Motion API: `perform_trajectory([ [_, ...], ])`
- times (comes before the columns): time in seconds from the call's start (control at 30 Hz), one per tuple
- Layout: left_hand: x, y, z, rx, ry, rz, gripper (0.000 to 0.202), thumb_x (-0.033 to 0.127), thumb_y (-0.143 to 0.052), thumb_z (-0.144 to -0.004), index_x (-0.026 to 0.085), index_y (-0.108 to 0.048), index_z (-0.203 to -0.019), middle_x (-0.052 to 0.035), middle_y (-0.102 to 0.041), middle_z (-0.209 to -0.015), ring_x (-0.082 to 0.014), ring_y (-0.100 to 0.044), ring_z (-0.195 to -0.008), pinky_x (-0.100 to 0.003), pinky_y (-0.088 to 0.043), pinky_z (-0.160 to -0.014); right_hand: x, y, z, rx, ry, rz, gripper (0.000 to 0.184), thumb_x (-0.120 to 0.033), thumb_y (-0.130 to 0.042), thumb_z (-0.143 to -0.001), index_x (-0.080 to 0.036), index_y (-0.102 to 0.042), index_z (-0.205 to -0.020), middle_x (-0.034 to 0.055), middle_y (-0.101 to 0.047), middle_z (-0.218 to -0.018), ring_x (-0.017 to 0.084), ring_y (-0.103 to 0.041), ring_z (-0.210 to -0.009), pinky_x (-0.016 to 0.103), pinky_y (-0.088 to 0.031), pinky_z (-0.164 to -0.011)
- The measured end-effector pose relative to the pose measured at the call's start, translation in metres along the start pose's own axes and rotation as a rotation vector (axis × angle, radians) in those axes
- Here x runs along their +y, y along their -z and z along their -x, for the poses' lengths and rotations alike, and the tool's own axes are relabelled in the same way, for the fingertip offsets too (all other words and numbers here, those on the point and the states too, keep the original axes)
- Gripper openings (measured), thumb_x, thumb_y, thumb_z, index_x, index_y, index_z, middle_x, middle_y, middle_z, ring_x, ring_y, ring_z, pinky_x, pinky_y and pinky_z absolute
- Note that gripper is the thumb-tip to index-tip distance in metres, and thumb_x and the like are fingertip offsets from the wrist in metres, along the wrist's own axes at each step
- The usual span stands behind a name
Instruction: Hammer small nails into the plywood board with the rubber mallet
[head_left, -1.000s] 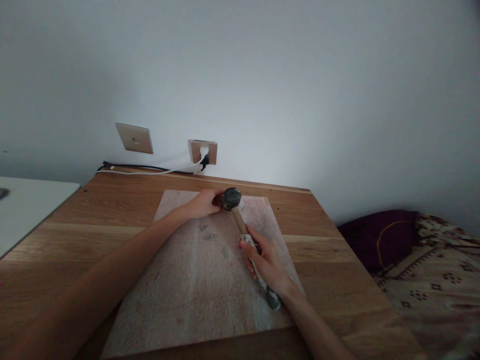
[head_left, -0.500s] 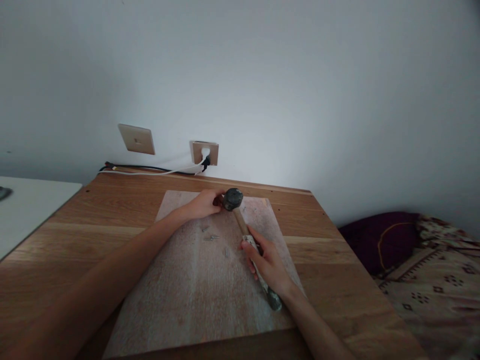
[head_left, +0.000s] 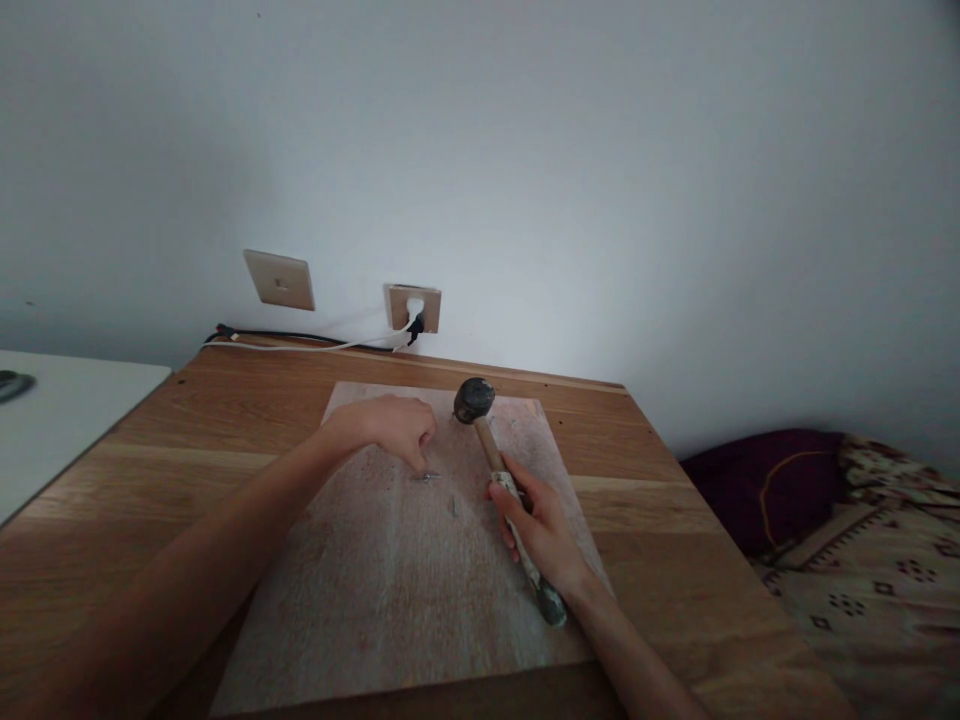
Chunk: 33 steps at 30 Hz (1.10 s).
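Observation:
My right hand [head_left: 541,525] is wrapped round the pale, paint-spotted handle of a hammer [head_left: 495,458]. Its black, rounded head hangs over the far part of a pale wooden board [head_left: 405,600]. Left of it, my left hand [head_left: 397,428] is low over the board, fingers curled and thumb pointing down beside some small silver nails [head_left: 426,477]. Whatever the left fingertips pinch, if anything, is hidden behind the hand. One more nail [head_left: 454,507] lies nearer, between the hands. Small nails [head_left: 513,423] also show right of the hammer head.
The board rests on a wooden table [head_left: 660,560] against a white wall. White and black cables [head_left: 315,345] run along the back edge to a wall socket [head_left: 415,308]. A white surface [head_left: 67,410] adjoins at left; patterned fabric [head_left: 885,590] and a purple cushion [head_left: 757,480] lie at right.
My left hand has moved from beside the hammer head back and left to the nails, covering one that showed before. The right hand keeps the hammer nearly in place.

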<state>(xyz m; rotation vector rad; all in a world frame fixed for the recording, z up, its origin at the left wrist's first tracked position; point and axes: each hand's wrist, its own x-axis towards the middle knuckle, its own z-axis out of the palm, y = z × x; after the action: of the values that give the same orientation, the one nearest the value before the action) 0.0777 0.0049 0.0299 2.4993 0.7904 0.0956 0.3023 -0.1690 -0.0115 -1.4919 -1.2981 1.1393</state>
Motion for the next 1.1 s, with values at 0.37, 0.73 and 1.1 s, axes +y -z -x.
perform_trajectory([
  [0.37,-0.004,0.019,-0.001,0.124,0.133,0.012,0.014,0.012,-0.064,-0.078,0.022,-0.071,-0.072,-0.0001,-0.07,-0.067,-0.0186,-0.06,-0.063,-0.029,-0.04,-0.062,0.003,0.0,0.0,0.041,-0.003,-0.035,0.077,-0.061,-0.068,-0.09,-0.013,-0.059,-0.149,-0.0036,-0.063,-0.067,0.01,-0.045,-0.038,0.022,-0.044,-0.032],
  [0.73,-0.018,0.0,-0.017,0.183,-0.033,-0.032,0.021,0.009,-0.061,-0.081,0.022,-0.074,-0.071,-0.0044,-0.072,-0.075,-0.0213,-0.063,-0.069,-0.033,-0.047,-0.075,-0.002,0.0,0.001,0.024,-0.022,-0.059,0.075,-0.059,-0.07,-0.09,-0.014,-0.06,-0.148,-0.0017,-0.066,-0.072,0.009,-0.046,-0.039,0.021,-0.043,-0.032],
  [1.1,-0.028,0.001,-0.023,0.145,-0.058,0.124,0.019,0.007,-0.066,-0.076,0.018,-0.079,-0.083,-0.0032,-0.079,-0.083,-0.0212,-0.072,-0.078,-0.029,-0.048,-0.076,-0.024,0.005,-0.002,-0.017,-0.045,-0.138,0.065,-0.057,-0.076,-0.085,-0.016,-0.067,-0.134,-0.0007,-0.068,-0.08,0.006,-0.047,-0.04,0.019,-0.043,-0.032],
])
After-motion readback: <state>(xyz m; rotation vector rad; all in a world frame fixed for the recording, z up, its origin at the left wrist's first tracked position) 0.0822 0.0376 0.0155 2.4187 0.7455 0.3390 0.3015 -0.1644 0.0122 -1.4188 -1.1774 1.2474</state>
